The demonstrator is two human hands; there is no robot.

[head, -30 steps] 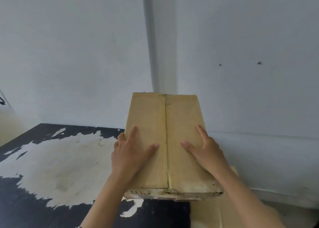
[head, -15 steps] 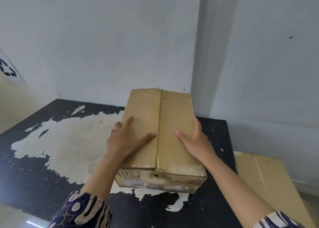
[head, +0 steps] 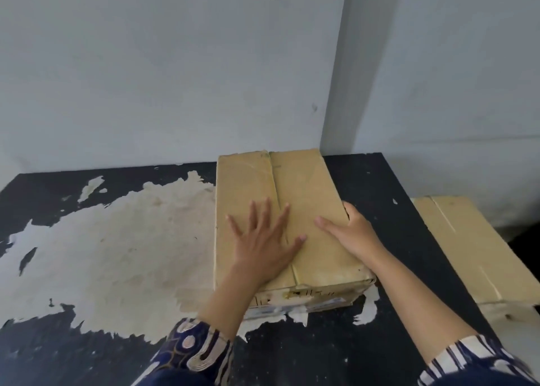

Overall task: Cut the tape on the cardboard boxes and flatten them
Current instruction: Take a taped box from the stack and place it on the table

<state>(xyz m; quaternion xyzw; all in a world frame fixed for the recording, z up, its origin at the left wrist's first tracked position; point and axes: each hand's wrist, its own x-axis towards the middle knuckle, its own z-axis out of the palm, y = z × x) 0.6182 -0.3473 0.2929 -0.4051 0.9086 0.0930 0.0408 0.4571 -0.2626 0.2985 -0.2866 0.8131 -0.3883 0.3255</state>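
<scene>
Two hands on my cardboard box point(head: 304, 187), on table point(head: 374, 187): left hand point(head: 263, 239) flat, right hand point(head: 355, 230) grips its side edge.

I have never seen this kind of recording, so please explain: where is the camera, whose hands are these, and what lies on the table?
There is no machine here. A person wears one wide-angle camera on the head, looking forward and down, so you see that person's own arms. The left hand lies flat with spread fingers on top of a closed cardboard box. The right hand rests on the box's right edge, its thumb lying on top. Neither hand holds a tool. The box stands on a black table with much paint worn off, against a pale wall. A second cardboard box lies lower, to the right of the table.
</scene>
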